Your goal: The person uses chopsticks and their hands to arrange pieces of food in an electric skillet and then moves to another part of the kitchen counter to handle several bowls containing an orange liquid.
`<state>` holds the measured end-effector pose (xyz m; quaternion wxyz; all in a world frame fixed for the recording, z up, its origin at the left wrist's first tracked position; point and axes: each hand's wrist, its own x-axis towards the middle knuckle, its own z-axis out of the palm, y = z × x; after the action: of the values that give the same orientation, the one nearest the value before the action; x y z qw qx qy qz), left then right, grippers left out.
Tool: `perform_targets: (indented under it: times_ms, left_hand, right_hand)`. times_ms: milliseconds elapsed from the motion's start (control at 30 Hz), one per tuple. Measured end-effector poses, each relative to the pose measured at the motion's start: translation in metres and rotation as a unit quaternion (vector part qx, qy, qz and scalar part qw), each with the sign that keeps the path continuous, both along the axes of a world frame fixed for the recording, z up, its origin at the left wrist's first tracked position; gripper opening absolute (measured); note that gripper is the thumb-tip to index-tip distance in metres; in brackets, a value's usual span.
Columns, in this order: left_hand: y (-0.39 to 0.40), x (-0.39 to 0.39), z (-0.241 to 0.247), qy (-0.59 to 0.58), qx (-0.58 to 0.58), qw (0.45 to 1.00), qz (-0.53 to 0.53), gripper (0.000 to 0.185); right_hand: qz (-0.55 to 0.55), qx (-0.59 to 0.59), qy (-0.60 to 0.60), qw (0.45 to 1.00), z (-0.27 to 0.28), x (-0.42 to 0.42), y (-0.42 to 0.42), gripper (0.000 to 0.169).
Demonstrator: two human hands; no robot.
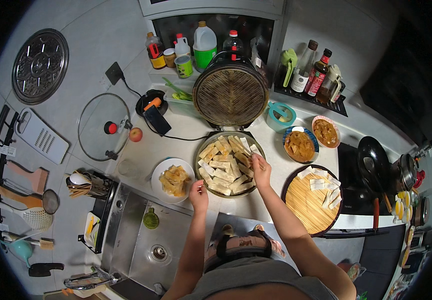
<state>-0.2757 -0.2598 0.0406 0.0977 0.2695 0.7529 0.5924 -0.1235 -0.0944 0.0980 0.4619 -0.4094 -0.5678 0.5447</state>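
Observation:
My right hand (261,171) grips a pair of chopsticks (246,150), their tips among the rolls at the upper right of the electric griddle's round pan (223,195). Thin dough rolls (221,165) cover the pan, some pale, some browned. The griddle's ridged lid (231,96) stands raised behind it. My left hand (199,198) is loosely curled between the pan's lower left edge and a white plate (160,192); whether it holds anything cannot be seen. Browned rolls (175,180) are piled on that plate.
Right of the pan lies a round slatted tray (302,204) with several uncooked rolls. Two bowls of brown filling (299,146) stand behind it, beside a cooktop with a black wok (372,159). A steel sink (163,232) is at front left. A cord (178,138) crosses the counter.

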Motion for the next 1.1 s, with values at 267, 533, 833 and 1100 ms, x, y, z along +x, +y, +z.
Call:
perform_targets:
  times_ms: [267,533,833,1100]
  left_hand:
    - [0.01,0.01,0.004,0.012,-0.018,0.999,-0.025,0.018]
    - [0.014,0.013,0.002,0.037,-0.007,0.999,-0.033,0.017]
    - [0.017,0.022,0.007,0.017,0.002,0.998,-0.054,0.015]
    - [0.019,0.026,0.001,0.028,-0.01,0.997,-0.072,0.018]
  right_hand:
    - [-0.002,-0.034,0.011,0.999,-0.017,0.023,0.009,0.032]
    - [-0.017,0.011,-0.007,1.0,-0.011,0.033,0.005,0.029]
    - [-0.059,0.024,-0.047,0.997,-0.014,0.051,0.0,0.03]
    - [-0.054,0.01,-0.023,0.998,-0.006,0.062,-0.01,0.026]
